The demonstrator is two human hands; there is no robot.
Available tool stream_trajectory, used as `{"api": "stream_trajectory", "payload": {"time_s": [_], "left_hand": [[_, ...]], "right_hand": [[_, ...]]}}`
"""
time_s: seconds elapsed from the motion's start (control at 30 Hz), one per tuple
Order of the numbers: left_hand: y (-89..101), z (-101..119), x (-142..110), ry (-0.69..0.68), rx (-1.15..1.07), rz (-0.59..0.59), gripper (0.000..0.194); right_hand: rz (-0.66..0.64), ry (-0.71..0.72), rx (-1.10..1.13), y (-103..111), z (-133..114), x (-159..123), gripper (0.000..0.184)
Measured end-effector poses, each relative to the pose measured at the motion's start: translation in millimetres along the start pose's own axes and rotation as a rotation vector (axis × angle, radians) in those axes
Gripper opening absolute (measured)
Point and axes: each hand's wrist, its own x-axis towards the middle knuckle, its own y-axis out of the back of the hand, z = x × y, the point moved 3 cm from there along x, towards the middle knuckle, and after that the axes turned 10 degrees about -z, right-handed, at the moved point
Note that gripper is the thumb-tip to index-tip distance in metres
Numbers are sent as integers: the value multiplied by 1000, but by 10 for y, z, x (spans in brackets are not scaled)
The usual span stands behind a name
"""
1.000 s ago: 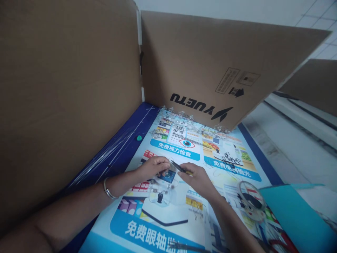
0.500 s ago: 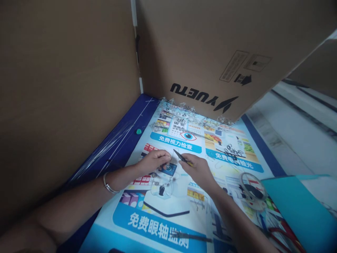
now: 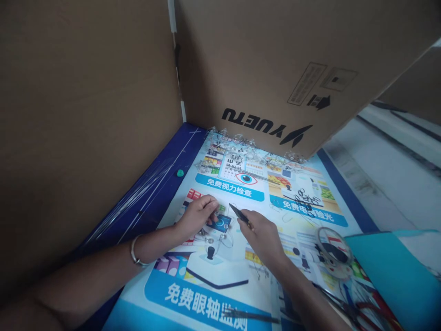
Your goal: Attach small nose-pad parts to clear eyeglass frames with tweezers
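Observation:
My left hand (image 3: 200,215) is closed in a pinch on a thin wire strung with small clear beads (image 3: 211,240). The beaded wire curves loosely below the fingertips, over the printed sheet. To its right, my right hand (image 3: 263,236) is wrapped round dark, pointed needle-nose pliers (image 3: 237,213), which show a bit of yellow at the grip. Their tip points up and left, a short way from the left fingers. Whether the jaws hold any wire is too fine to make out.
Cardboard walls (image 3: 262,64) stand at the left and back. Clear beaded pieces (image 3: 241,140) line the back edge. Dark rings (image 3: 306,200), a tape roll (image 3: 334,246), red-handled scissors (image 3: 372,312) and a turquoise folder (image 3: 396,271) lie right. A green lump (image 3: 179,173) sits left.
My hands have moved slightly apart, the pliers' tip shifting a little right and down. The beaded wire loop has swung toward the right beneath my left fingers.

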Motion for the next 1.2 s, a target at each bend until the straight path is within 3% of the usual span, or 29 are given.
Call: {"api": "stream_trajectory", "payload": {"time_s": [0.23, 0.43, 0.73, 0.93, 1.2], "left_hand": [[-13, 40, -22, 13, 51, -35, 26], [12, 92, -28, -175, 347, -19, 25], [27, 113, -15, -132, 316, -60, 19], [66, 92, 21, -73, 414, -194, 15], [148, 194, 29, -207, 711, -259, 14]], "right_hand": [[135, 96, -33, -94, 35, -21, 22], [170, 163, -45, -147, 16, -34, 22], [215, 242, -51, -162, -54, -59, 20], [205, 229, -54, -196, -2, -63, 20], [209, 247, -83, -221, 50, -82, 23]]}}
